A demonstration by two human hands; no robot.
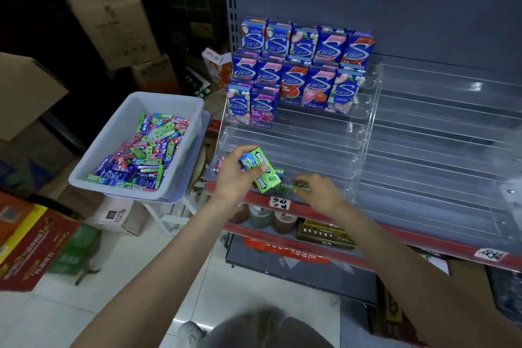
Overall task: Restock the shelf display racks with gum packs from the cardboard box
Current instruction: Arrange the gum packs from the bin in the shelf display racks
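Note:
My left hand (236, 175) grips a bundle of gum packs in front of the clear acrylic rack (296, 144): green Doublemint packs (264, 171) and a small blue pack (247, 161). My right hand (319, 192) pinches one thin green gum pack (299, 189) at the rack's lowest front tier, beside another green pack (285, 186) lying there. A pale plastic tub (118, 127) at left holds several loose green, blue and red gum packs (141, 161). Blue upright gum boxes (299, 65) fill the rack's upper tiers.
A second clear rack (440, 133) stands bare to the right. Red shelf edge (367, 230) carries price tags, with jars and a gold box (324, 234) below. Cardboard boxes (107, 8) are stacked at left, colourful cartons (34, 243) on the floor.

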